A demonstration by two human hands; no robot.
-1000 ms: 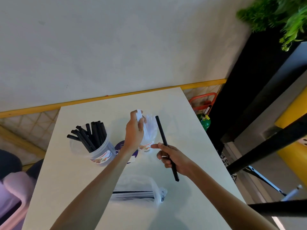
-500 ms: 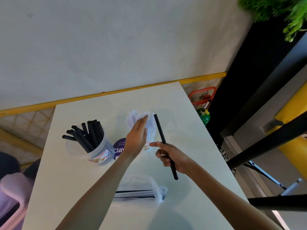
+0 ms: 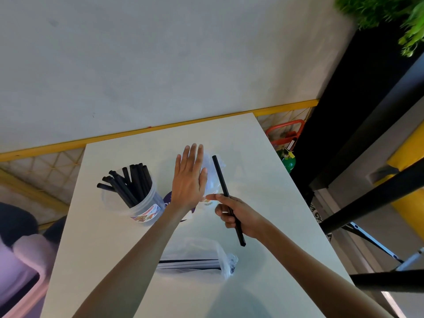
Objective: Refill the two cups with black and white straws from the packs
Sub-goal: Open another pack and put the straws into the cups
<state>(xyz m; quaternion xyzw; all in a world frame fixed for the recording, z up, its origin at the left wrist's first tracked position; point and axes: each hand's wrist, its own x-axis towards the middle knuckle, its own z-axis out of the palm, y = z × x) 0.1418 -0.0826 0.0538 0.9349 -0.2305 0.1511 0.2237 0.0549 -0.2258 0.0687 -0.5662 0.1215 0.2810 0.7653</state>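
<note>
A clear cup (image 3: 142, 212) on the left of the white table (image 3: 263, 180) holds several black straws (image 3: 130, 182). A second clear cup (image 3: 212, 177) with white straws stands further right, mostly hidden behind my left hand (image 3: 189, 177), which is flat and open, fingers together, against the cup's left side. My right hand (image 3: 238, 214) grips a single black straw (image 3: 221, 180) that points up and away, just right of that cup. A clear plastic pack (image 3: 197, 258) with black straws lies on the table near me.
A purple round label or lid (image 3: 168, 199) lies between the cups. A grey wall with a yellow strip (image 3: 206, 119) runs behind the table. Right of the table are an orange frame (image 3: 286, 131), a green bottle (image 3: 286, 160) and black bars (image 3: 367, 198).
My left hand let go of the white straws it pinched above the cup and opened flat against the cup. My right hand with the black straw stayed almost still.
</note>
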